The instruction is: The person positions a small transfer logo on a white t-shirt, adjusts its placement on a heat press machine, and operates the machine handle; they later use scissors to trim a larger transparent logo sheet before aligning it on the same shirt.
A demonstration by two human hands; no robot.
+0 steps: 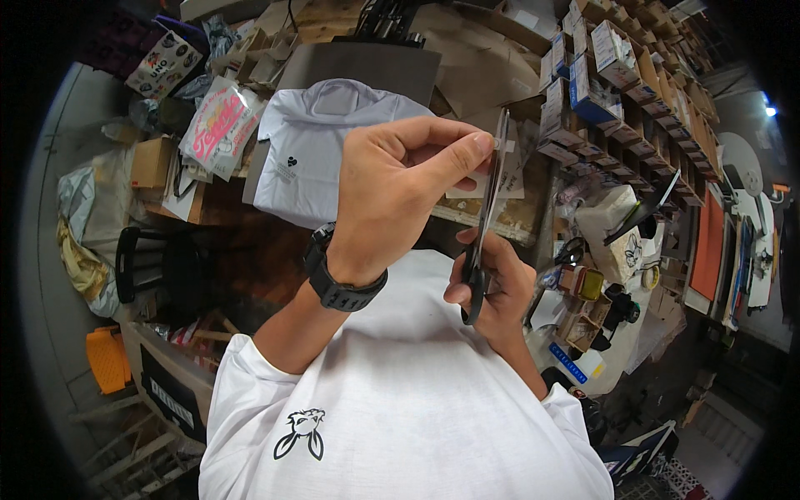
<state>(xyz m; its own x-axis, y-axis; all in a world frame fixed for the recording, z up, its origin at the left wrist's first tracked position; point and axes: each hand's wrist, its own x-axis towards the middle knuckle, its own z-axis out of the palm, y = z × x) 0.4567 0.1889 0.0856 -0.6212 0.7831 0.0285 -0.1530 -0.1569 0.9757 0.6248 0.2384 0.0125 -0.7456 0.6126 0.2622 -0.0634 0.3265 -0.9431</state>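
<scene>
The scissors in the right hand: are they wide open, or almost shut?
The scissors look almost shut: their blades run close together up toward the tips, above the right hand.

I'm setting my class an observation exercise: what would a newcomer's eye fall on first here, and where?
Probably the scissors, held upright in the right hand just right of centre, with the left hand pinched close beside the blades. The black watch on the left wrist stands out too. Behind, a pale T-shirt lies upper left of centre, and stacked cardboard boxes fill the upper right.
</scene>
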